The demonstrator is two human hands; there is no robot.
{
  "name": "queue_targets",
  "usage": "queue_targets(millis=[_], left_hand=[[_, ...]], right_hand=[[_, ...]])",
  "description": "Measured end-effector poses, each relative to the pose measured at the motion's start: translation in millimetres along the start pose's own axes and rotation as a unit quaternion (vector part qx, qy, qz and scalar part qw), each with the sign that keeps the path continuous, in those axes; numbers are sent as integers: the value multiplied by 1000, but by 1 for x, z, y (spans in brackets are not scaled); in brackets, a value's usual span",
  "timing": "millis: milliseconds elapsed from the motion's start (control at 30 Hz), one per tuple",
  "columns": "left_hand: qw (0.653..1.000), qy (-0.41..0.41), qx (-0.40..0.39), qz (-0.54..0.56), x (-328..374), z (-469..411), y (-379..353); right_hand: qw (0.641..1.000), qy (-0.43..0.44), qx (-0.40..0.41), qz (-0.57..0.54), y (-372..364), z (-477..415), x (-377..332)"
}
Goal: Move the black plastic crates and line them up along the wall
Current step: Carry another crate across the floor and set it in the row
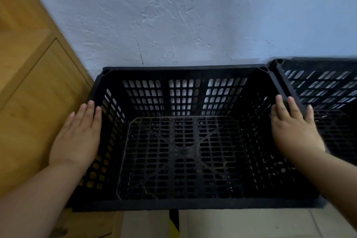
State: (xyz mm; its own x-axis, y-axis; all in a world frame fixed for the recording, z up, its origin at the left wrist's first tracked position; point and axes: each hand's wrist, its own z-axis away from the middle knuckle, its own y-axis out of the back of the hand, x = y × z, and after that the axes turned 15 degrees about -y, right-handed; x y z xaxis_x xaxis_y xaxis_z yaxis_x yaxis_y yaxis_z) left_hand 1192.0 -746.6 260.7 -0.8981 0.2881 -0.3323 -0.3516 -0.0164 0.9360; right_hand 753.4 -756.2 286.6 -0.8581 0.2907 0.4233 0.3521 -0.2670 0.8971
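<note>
While against wall (193, 15), crate (179, 152) w/ L hand (77, 133), R hand (295, 127) on sides

At the left we see a light-brown wooden cabinet (32, 87) with a framed, recessed door panel. Low on its front, near the bottom edge of the view, we make out a small dark rounded knob (58, 233), too blurred to tell more. Along the bottom we see a pale beige tiled floor (251, 224). A narrow yellow-and-black strip (173, 226) shows against it; we cannot tell what it is.
</note>
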Motion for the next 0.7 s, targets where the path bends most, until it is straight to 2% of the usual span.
queue_targets(millis=[133,500,633,700], left_hand=[[999,4,32,4,-1,-3,-4],[999,5,33,-14,-6,-6,-14],[998,29,-39,-45,-2,-1,1],[998,29,-44,-39,3,-2,8]], right_hand=[[1000,5,5,-3,1,-8,-2],[1000,4,5,-11,-1,-9,-1],[1000,4,-1,-26,1,-9,-2],[999,-2,-12,-41,5,-9,-2]])
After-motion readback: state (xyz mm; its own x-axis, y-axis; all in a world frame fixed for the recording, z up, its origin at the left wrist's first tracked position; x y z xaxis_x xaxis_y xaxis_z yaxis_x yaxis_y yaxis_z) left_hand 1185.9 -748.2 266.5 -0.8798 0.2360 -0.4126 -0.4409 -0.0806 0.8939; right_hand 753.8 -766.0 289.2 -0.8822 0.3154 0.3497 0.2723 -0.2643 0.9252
